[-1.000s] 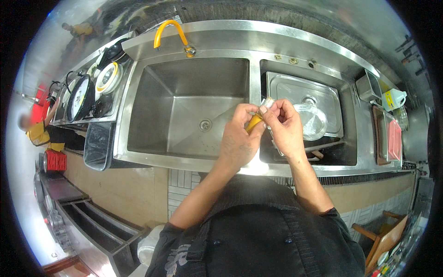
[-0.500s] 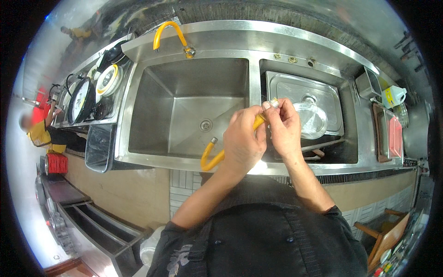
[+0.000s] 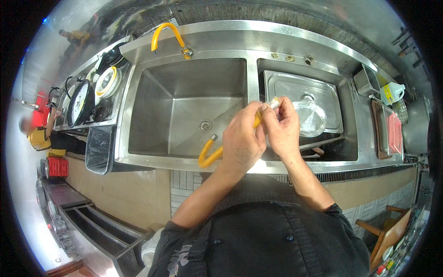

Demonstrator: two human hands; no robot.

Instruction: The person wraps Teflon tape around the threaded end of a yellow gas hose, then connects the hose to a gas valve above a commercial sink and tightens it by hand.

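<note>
My left hand (image 3: 241, 137) grips a curved yellow tap spout (image 3: 207, 159) whose silver-tipped bend hangs out to its lower left, over the front of the left sink basin (image 3: 152, 106). The fingers of my right hand (image 3: 284, 128) pinch the spout's pale metal end (image 3: 275, 102) at its upper right, close beside my left fingers; detail between the fingertips is hidden. Under my right hand, the right basin holds a rectangular steel lid (image 3: 281, 81) and a round, shiny lid (image 3: 313, 119). A second yellow tap (image 3: 168, 28) stands mounted behind the left basin.
Stacked pans and plates (image 3: 79, 101) crowd the left counter, above a black bin (image 3: 99, 150). A co-worker (image 3: 39, 136) stands beyond. A plastic jug (image 3: 393, 92) and red tray (image 3: 393, 134) sit at the right. A wooden chair (image 3: 383, 231) is at lower right.
My left hand has turned, and the spout's curved part, hidden a second ago, now shows at lower left. My right fingers have shifted slightly up along with the metal end.
</note>
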